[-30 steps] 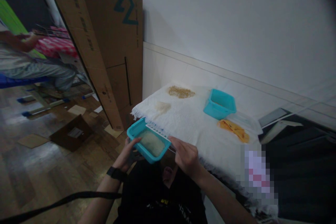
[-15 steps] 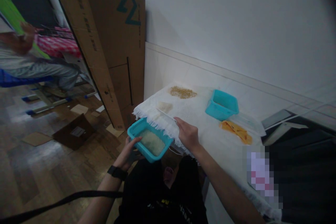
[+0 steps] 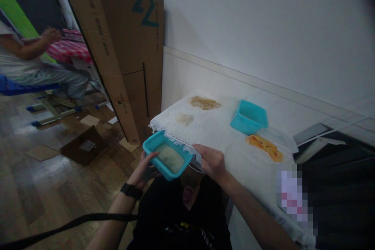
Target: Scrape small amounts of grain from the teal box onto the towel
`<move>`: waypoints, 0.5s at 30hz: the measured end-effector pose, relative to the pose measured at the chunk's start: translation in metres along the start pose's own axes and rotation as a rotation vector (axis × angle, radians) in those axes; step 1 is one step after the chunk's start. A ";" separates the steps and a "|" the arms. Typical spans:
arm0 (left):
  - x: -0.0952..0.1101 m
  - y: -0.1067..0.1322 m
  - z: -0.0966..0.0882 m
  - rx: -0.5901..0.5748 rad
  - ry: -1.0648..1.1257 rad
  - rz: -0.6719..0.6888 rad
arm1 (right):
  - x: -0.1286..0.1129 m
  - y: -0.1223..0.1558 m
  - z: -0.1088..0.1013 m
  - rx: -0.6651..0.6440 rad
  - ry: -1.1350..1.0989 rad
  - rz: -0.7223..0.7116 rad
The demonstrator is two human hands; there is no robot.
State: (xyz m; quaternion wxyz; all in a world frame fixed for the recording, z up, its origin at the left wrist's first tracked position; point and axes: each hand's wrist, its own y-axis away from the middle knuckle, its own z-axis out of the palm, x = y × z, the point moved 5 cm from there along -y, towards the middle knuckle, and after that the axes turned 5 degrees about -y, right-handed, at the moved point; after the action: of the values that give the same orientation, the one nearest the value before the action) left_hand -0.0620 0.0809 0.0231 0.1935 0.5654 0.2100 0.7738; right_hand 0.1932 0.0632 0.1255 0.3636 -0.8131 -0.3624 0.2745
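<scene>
My left hand point(image 3: 143, 171) grips a teal plastic tub point(image 3: 152, 145) from below and holds it just under the near edge of the white cloth point(image 3: 216, 133). The tub holds pale rice-like grain point(image 3: 170, 157). My right hand point(image 3: 212, 161) is closed on a thin white ruler-like strip point(image 3: 181, 141) that lies along the cloth's fringe, right above the tub's far rim. Farther back on the cloth lie a small pale grain pile point(image 3: 184, 118) and a brown grain pile point(image 3: 205, 103).
A second teal tub point(image 3: 249, 117) sits at the back of the cloth, next to an orange-yellow heap point(image 3: 265, 145) and a clear lid point(image 3: 278, 136). Tall cardboard sheets point(image 3: 123, 47) lean left of the table. Another person point(image 3: 32, 62) sits far left. Cardboard scraps litter the wooden floor.
My right hand carried the strip from the tub up toward the pale pile, then drew it back to the cloth's edge above the tub. The tub stayed in place.
</scene>
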 end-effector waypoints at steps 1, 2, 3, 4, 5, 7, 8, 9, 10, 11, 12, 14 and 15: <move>0.000 0.000 0.000 0.002 0.000 0.003 | 0.002 0.001 -0.001 0.003 0.011 0.014; 0.001 0.000 0.000 0.005 -0.001 0.003 | 0.005 0.002 -0.001 0.009 0.031 0.035; 0.001 0.000 0.000 0.008 -0.002 0.003 | 0.011 0.002 0.000 0.018 0.058 0.059; 0.001 0.000 0.000 0.009 -0.002 0.002 | 0.017 0.000 0.002 0.029 0.089 0.081; 0.001 0.000 0.000 0.008 -0.002 0.003 | 0.024 -0.002 0.005 0.042 0.116 0.098; 0.000 -0.002 -0.001 0.005 -0.003 0.009 | 0.039 -0.010 0.013 0.067 0.146 0.115; 0.000 -0.003 -0.002 0.005 -0.004 0.011 | 0.046 -0.015 0.018 0.077 0.151 0.122; -0.001 -0.005 -0.003 0.004 -0.005 0.012 | 0.053 -0.020 0.023 0.077 0.156 0.137; -0.001 -0.006 -0.004 0.005 -0.007 0.012 | 0.058 -0.024 0.029 0.068 0.160 0.157; -0.002 -0.007 -0.004 0.005 -0.008 0.010 | 0.063 -0.027 0.034 0.054 0.164 0.177; -0.002 -0.007 -0.005 0.005 -0.008 0.008 | 0.066 -0.030 0.039 0.035 0.166 0.193; -0.001 -0.007 -0.006 0.006 -0.010 0.007 | 0.068 -0.032 0.045 0.001 0.160 0.205; 0.000 -0.007 -0.006 0.006 -0.010 0.009 | 0.068 -0.032 0.047 -0.010 0.155 0.202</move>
State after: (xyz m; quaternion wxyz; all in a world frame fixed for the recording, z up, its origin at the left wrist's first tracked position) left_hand -0.0676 0.0864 0.0176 0.1894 0.5706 0.2089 0.7713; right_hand 0.1875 0.1500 0.1107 0.3572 -0.8659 -0.2508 0.2443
